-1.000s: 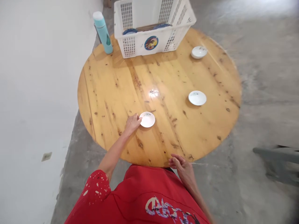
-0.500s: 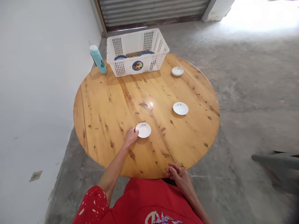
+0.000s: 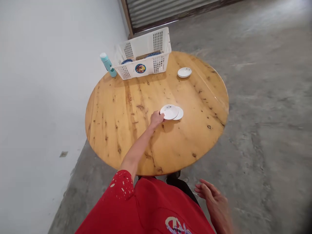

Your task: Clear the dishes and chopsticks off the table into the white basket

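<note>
Where it sat alone before, the saucer [image 3: 169, 111] gripped by the left hand [image 3: 156, 119] now overlaps a second saucer [image 3: 179, 113].

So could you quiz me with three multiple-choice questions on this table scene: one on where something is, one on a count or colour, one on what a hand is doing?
1. Where does the white basket stand?
A. on the floor
B. at the far edge of the round table
C. in the person's lap

2. How many small white dishes show on the table?
A. three
B. one
C. five

3. What is the left hand doing?
A. hanging free
B. gripping the blue bottle
C. holding a dish over another dish

Answers: 1 B, it stands at the far edge beside the bottle. 2 A, two overlap mid-table and the far dish sits alone. 3 C, its fingers pinch the rim; the right hand is open and off the table.
</note>
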`<state>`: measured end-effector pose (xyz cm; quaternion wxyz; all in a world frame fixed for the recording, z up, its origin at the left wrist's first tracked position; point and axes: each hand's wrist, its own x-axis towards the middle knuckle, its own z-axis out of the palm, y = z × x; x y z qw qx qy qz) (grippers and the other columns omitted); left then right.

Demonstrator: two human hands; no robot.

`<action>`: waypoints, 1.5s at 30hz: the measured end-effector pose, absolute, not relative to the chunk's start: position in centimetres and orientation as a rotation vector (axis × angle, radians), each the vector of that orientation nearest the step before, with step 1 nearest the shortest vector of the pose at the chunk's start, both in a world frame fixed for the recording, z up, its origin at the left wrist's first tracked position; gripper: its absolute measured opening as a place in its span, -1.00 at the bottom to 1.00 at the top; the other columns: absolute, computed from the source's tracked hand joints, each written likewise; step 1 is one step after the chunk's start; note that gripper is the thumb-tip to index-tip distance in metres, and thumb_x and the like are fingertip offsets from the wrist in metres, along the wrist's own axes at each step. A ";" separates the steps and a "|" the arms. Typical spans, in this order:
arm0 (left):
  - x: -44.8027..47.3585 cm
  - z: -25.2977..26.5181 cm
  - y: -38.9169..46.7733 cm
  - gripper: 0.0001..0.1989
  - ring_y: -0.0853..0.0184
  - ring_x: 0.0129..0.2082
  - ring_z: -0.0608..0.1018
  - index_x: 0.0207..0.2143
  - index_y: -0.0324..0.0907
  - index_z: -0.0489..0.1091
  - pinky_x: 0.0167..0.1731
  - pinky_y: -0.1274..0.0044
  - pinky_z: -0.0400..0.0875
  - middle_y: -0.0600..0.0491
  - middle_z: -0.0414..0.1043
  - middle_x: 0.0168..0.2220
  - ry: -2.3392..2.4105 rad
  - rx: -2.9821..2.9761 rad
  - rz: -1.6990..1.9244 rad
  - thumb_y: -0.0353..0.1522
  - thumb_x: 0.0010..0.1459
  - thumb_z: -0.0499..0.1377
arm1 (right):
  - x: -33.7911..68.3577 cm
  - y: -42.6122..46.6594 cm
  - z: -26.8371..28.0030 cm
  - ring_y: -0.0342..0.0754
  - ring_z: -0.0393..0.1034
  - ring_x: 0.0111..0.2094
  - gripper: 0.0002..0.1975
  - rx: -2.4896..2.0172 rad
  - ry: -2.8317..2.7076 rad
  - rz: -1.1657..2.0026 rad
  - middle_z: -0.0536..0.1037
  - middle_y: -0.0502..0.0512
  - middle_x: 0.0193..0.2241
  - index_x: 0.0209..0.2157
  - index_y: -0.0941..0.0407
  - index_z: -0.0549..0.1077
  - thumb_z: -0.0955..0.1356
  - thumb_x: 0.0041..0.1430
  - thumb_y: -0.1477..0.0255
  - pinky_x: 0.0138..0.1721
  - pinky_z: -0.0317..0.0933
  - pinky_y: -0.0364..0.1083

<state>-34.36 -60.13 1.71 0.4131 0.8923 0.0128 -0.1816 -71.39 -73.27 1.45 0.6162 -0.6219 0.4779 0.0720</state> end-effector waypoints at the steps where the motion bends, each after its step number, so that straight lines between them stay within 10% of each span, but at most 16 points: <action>1: -34.3 1.6 -61.1 -0.79 0.33 -0.45 0.61 -0.26 -0.25 0.45 -0.28 0.53 0.45 -0.02 0.58 -0.45 0.062 2.262 -0.440 -0.34 0.21 0.06 | -72.3 -75.1 1.5 0.11 0.54 -0.34 -0.32 -1.435 1.120 0.179 0.61 0.20 -0.37 -0.17 0.19 0.48 0.37 -0.20 -0.06 -0.27 0.43 0.01; 16: -35.7 2.1 -65.5 -0.72 0.19 -0.27 0.63 -0.12 -0.27 0.43 -0.15 0.45 0.41 -0.11 0.59 -0.42 0.259 2.505 -0.393 -0.34 0.26 0.00 | -73.4 -89.4 2.7 0.18 0.57 -0.26 -0.33 -1.533 1.134 0.179 0.62 0.23 -0.33 -0.12 0.20 0.46 0.36 -0.13 -0.03 -0.21 0.45 0.04; 24: -36.8 1.6 -65.9 -0.68 0.11 0.03 0.55 0.03 -0.24 0.30 0.02 0.39 0.33 -0.20 0.54 -0.02 0.256 2.655 -0.397 -0.30 0.36 -0.09 | -63.8 -94.7 1.2 0.07 0.56 -0.28 -0.37 -1.720 0.875 0.252 0.62 0.15 -0.31 -0.08 0.18 0.49 0.34 -0.01 -0.03 -0.19 0.42 0.00; 45: -38.0 1.4 -71.1 -0.62 0.11 -0.04 0.60 0.06 -0.29 0.23 -0.09 0.40 0.41 -0.24 0.54 -0.05 0.728 2.477 -0.442 -0.23 0.42 -0.17 | -40.8 -99.2 0.8 0.01 0.50 -0.46 -0.44 -1.784 0.361 0.671 0.58 0.16 -0.42 -0.17 0.19 0.48 0.38 -0.05 0.02 -0.44 0.38 -0.07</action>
